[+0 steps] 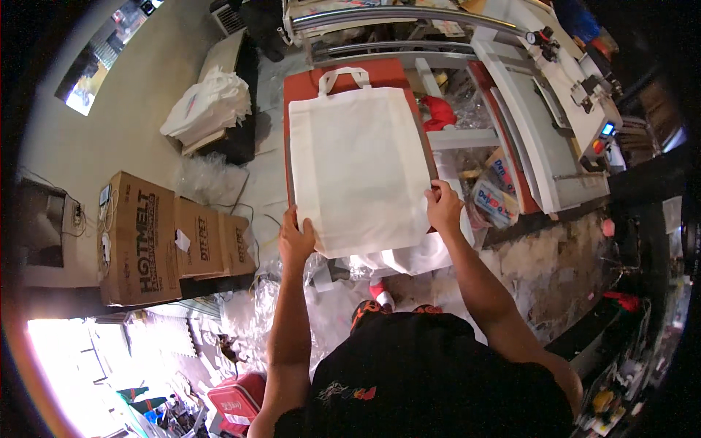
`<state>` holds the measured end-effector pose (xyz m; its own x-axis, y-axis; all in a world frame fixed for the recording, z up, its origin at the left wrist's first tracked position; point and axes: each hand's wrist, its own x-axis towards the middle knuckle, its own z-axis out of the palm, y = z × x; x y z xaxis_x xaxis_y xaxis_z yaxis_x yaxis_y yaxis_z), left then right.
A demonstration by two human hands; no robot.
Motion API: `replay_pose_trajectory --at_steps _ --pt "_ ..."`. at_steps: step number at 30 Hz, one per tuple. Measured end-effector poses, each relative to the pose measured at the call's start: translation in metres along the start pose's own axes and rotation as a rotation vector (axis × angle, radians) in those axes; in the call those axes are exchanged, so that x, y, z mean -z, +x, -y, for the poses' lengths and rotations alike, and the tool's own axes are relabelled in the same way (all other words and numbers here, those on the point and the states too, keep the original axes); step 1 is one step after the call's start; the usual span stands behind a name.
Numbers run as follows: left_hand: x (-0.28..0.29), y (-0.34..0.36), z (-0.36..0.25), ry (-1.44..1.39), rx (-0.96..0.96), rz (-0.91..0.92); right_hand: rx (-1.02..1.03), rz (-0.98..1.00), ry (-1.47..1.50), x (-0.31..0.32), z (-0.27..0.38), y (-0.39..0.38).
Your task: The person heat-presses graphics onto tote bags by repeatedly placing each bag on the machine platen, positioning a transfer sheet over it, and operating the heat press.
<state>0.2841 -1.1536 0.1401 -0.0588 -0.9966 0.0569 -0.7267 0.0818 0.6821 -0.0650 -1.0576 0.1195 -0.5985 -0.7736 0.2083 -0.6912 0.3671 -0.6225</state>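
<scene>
Head view: left hand point(296, 237) and right hand point(444, 207) pinch the bag point(358, 171), apparently squaring it on the board point(391, 71) beyond; smoothing seems needed next.

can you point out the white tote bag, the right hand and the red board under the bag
White tote bag point(359, 171), head view: middle of its flat body
Right hand point(444, 206), head view: back of the hand
Red board point(301, 86), head view: bare upper left corner

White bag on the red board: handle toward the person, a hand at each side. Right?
No: the head view shows the handle at the far end. The white bag is on the red board, left hand and right hand at its sides.
</scene>
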Motion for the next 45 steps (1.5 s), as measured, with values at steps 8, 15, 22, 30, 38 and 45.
replay_pose_trajectory --at_steps 8,15,22,30,38,45 --pt "0.001 0.001 -0.011 -0.167 0.039 0.017 -0.005 0.085 0.177 0.017 -0.002 0.006" --pt "-0.011 -0.008 0.033 -0.222 0.154 0.098 -0.038 0.118 0.356 0.056 -0.058 0.001" --pt "-0.007 -0.063 0.109 -0.011 0.234 -0.321 0.136 0.098 0.296 0.055 -0.345 -0.027" --pt "-0.029 -0.366 0.137 0.618 -0.069 1.242 -0.592 0.612 -0.423 0.042 -0.54 -0.029" --pt "-0.151 -0.367 -0.046 0.688 -0.127 1.2 -0.682 0.58 -0.428 0.046 -0.615 0.012" --pt "-0.191 -0.324 -0.083 0.309 0.689 0.654 -0.677 0.527 -0.408 0.048 -0.614 0.023"
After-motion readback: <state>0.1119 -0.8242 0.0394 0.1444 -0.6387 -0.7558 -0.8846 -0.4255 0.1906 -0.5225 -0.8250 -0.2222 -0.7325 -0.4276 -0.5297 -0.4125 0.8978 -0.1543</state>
